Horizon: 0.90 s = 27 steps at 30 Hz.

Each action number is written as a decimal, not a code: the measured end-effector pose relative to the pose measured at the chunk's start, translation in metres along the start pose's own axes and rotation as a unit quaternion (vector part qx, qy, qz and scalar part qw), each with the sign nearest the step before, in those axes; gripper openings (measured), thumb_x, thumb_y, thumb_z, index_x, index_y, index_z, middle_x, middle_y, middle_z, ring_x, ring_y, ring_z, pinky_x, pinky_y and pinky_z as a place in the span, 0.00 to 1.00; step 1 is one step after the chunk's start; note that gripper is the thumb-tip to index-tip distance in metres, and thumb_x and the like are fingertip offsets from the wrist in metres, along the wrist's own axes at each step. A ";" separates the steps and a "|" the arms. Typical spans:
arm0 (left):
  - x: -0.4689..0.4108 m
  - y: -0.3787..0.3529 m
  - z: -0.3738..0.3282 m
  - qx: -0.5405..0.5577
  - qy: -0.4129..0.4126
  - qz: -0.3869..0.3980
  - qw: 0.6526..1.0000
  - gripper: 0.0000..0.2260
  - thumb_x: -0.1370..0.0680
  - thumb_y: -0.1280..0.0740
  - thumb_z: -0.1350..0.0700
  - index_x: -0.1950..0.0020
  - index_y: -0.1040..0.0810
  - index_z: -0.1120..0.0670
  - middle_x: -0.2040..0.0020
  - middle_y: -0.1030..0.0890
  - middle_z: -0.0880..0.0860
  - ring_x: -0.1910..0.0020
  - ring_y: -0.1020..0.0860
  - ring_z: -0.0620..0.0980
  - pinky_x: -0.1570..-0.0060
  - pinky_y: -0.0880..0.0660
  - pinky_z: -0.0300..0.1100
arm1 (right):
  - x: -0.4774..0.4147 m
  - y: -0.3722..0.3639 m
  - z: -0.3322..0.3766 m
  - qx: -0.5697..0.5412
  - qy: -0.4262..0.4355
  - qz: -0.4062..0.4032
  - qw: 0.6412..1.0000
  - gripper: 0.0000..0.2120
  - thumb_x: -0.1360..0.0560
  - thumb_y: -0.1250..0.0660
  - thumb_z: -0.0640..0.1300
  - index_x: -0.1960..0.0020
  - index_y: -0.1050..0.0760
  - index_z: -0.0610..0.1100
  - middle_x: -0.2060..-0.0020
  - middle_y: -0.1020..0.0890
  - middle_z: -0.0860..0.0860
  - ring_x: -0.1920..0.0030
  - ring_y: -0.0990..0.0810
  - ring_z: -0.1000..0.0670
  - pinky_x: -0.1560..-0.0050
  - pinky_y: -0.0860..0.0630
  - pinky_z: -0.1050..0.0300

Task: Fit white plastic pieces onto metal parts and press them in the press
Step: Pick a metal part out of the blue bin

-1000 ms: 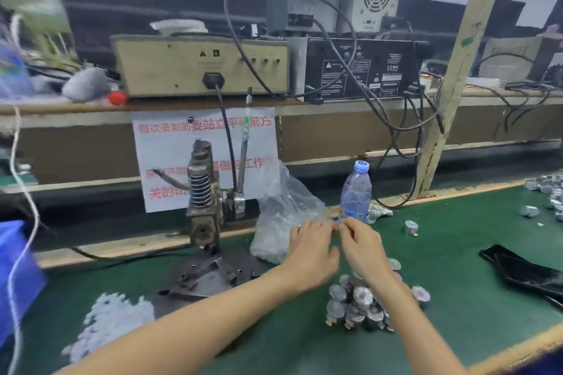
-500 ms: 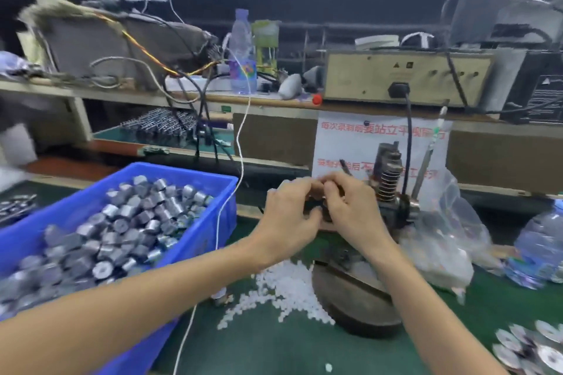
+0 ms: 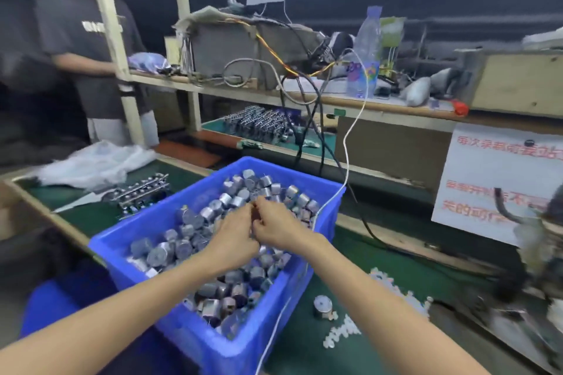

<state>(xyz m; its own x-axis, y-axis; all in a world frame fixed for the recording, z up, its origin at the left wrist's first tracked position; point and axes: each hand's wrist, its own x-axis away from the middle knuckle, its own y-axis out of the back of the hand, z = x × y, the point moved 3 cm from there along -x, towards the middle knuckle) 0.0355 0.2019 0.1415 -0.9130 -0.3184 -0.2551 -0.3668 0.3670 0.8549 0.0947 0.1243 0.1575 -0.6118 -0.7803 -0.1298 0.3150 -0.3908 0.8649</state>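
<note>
Fingers [image 3: 245,215] of left hand [image 3: 234,237] and right hand [image 3: 277,227] curled, tips meeting; blur hides whether they pinch anything, so cannot tell. Directly beneath the fingers: metal parts [image 3: 189,219] heaped in blue bin [image 3: 182,329]. Right of the fingers and nearer the person, white plastic pieces [image 3: 344,330] lie scattered on green mat [image 3: 304,358], one lone metal part [image 3: 323,304] among them; press [image 3: 545,240] far right, blurred.

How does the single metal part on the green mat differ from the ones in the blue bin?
The single metal part sits alone on the mat, round face up; the binned parts lie heaped at mixed angles in the blue bin. Both are short silvery cylinders.
</note>
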 end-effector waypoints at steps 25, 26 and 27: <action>0.014 -0.033 0.051 -0.385 -0.040 0.330 0.861 0.13 0.25 0.35 0.58 0.40 0.26 0.55 0.42 0.24 0.54 0.42 0.25 0.55 0.55 0.30 0.43 | -0.052 -0.090 -0.003 0.229 0.028 0.395 0.889 0.10 0.31 0.26 0.51 0.59 0.22 0.45 0.68 0.21 0.52 0.68 0.22 0.51 0.69 0.27 0.59; 0.014 -0.033 0.051 -0.381 -0.038 0.326 0.864 0.13 0.25 0.35 0.57 0.40 0.25 0.55 0.42 0.24 0.54 0.42 0.25 0.55 0.55 0.30 0.43 | -0.053 -0.090 -0.004 0.220 0.030 0.388 0.894 0.13 0.31 0.26 0.52 0.54 0.21 0.43 0.67 0.20 0.51 0.67 0.22 0.51 0.70 0.28 0.60; 0.014 -0.032 0.051 -0.375 -0.034 0.323 0.868 0.13 0.25 0.35 0.57 0.41 0.25 0.55 0.42 0.24 0.54 0.43 0.25 0.55 0.55 0.31 0.43 | -0.054 -0.090 -0.003 0.214 0.033 0.379 0.900 0.15 0.31 0.26 0.52 0.51 0.21 0.42 0.67 0.21 0.51 0.66 0.22 0.50 0.71 0.28 0.60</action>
<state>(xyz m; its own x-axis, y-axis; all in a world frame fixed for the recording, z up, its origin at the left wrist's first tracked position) 0.0252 0.2305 0.0873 -0.9027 -0.1960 0.3830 0.4221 -0.2306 0.8767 0.1014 0.1997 0.0846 -0.2901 -0.7765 0.5594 0.3063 0.4784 0.8230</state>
